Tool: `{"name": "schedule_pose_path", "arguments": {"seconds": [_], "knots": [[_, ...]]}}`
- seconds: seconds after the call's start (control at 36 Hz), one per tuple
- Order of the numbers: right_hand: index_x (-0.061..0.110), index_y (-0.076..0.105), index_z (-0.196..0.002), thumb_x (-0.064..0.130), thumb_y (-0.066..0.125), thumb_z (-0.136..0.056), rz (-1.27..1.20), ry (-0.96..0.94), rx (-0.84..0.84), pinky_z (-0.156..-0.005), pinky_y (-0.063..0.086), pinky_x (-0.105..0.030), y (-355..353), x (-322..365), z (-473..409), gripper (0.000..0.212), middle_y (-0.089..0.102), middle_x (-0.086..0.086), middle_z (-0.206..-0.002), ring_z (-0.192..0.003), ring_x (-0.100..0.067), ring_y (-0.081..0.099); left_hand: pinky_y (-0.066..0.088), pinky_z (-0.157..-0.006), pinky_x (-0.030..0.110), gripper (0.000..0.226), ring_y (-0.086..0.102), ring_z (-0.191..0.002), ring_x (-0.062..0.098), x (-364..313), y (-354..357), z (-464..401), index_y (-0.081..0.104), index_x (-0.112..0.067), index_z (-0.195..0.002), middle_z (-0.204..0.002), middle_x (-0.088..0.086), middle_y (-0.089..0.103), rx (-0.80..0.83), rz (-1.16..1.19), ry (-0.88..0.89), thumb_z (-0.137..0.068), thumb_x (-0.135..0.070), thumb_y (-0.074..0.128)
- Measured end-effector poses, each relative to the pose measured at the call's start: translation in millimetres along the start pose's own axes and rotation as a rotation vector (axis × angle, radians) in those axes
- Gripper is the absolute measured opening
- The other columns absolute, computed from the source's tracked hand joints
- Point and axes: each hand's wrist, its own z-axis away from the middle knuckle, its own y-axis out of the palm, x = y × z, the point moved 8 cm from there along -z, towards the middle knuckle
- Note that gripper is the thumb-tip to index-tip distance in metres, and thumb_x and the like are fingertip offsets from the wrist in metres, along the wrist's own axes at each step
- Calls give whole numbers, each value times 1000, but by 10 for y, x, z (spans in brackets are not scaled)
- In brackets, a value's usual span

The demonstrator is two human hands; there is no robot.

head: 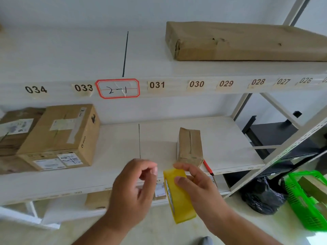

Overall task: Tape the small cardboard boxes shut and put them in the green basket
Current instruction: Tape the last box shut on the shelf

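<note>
A small brown cardboard box [190, 146] stands on the middle shelf [123, 152], close to its front edge. In front of it my right hand [196, 184] grips a yellow tape roll [178, 195], thumb on its outer face. My left hand [134, 183] hovers just left of the roll with thumb and forefinger pinched together; whether a tape end lies between them I cannot tell. The green basket [307, 198] sits on the floor at the lower right with cardboard pieces inside.
A red-handled tool [208, 167] lies by the small box at the shelf edge. Larger labelled boxes [58, 137] fill the shelf's left end. A long flat carton [244, 41] rests on the upper shelf. A black bag [261, 197] lies beside the basket.
</note>
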Motion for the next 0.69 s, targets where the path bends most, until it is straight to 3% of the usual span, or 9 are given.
{"name": "schedule_pose_path", "arguments": {"seconds": [0.06,0.14,0.22,0.28,0.39,0.47,0.69], "knots": [[43,71,-110,32,70,-85,-2,-17,-3,-73,42,-39,28,23,-20,27,58,-9,-84,-76,-22,53,51,-72,28,14,62,-81,10,-132,100,65,70,-13,-97,-90,-11,64,120,14,133,-96,-17,57],[44,70,-111,39,69,-79,9,-28,6,-77,44,-42,66,43,-46,32,66,-20,-91,-80,-24,59,53,-78,37,18,65,-93,13,-120,232,51,75,-14,-105,-104,-10,70,223,-46,193,-97,-19,59],[44,69,-115,43,69,-78,29,-34,22,-78,46,-43,88,38,-63,36,64,-32,-104,-83,-26,61,52,-89,37,25,63,-108,9,-29,284,-35,75,-19,-112,-118,-14,69,233,-121,156,-100,-26,55],[44,69,-116,47,69,-75,34,-32,30,-77,45,-43,94,15,-77,42,60,-34,-101,-82,-26,59,52,-91,36,28,62,-111,7,28,301,-74,74,-21,-116,-120,-15,69,236,-170,138,-100,-29,53],[46,70,-111,41,68,-76,27,-26,38,-73,43,-38,84,0,-77,35,57,-14,-86,-77,-22,54,50,-95,30,31,59,-114,3,125,334,-119,71,-24,-121,-122,-16,68,259,-239,78,-100,-35,51],[46,70,-106,36,66,-79,36,-27,39,-73,45,-37,80,1,-74,29,61,-12,-86,-76,-20,57,45,-99,23,35,57,-117,1,184,370,-129,69,-26,-126,-125,-17,67,291,-265,31,-100,-40,49],[47,67,-112,44,65,-78,105,-49,38,-75,46,-40,16,-22,-85,35,61,-32,-101,-78,-21,59,51,-99,26,37,58,-115,-2,261,474,-96,68,-34,-127,-123,-22,66,346,-194,-145,-97,-48,54]]}}
